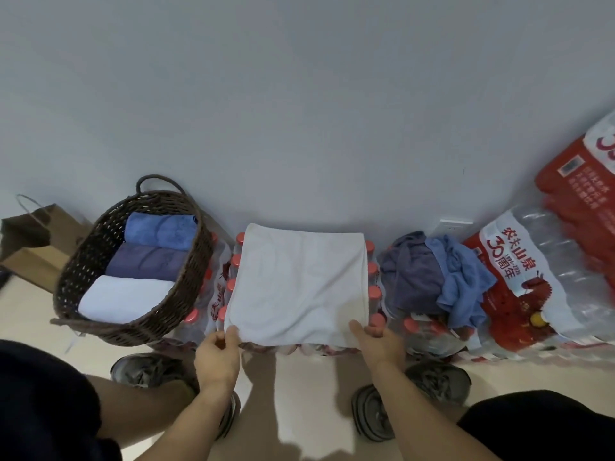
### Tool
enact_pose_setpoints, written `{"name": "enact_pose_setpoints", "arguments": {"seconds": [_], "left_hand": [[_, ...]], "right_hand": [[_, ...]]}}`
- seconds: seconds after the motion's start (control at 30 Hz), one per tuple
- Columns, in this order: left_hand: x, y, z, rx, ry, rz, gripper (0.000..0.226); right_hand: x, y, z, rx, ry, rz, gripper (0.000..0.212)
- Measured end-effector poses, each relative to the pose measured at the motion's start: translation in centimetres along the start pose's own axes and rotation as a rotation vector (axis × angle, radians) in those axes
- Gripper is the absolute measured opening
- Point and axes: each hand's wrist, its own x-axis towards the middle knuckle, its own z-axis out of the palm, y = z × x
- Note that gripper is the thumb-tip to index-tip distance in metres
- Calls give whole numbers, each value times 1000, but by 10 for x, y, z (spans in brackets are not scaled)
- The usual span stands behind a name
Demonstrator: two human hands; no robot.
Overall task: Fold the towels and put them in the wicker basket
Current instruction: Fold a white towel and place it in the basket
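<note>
Both hands pinch the near corners of the white towel [298, 284], spread flat over a pack of red-capped bottles [372, 287].

Left hand [218, 356] holds the near-left corner, right hand [379, 341] the near-right; each grip is a thumb-and-finger pinch on cloth. Soft, light and limp, the towel will likely sag wherever it is unsupported, so the corners look like the sensible hold (one per hand) for carrying the edge across in a fold. Left of it, the wicker basket [83, 261] holds three folded towels side by side: blue [159, 229], purple-grey [146, 264], white [123, 299]. To the right lies an unfolded heap [436, 277], grey and blue, on more bottles.
</note>
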Motion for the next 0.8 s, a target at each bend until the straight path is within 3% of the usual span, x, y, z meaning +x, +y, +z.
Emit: {"name": "enact_pose_setpoints", "arguments": {"seconds": [0.3,0.4,0.5,0.63,0.8], "left_hand": [[14,3,-3,-283,-38,-187,23],[13,6,-5,-313,-43,-194,20],[11,9,-9,-319,-31,-194,18],[12,15,-13,-294,6,-198,13],[16,13,-16,-239,6,-224,15]], "right_hand": [[2,16,-11,131,-246,188,39],[-2,19,-9,205,-320,219,29],[-4,15,-11,269,-218,185,12],[-3,16,-23,384,-22,253,5],[-6,15,-20,441,-57,322,13]]}}
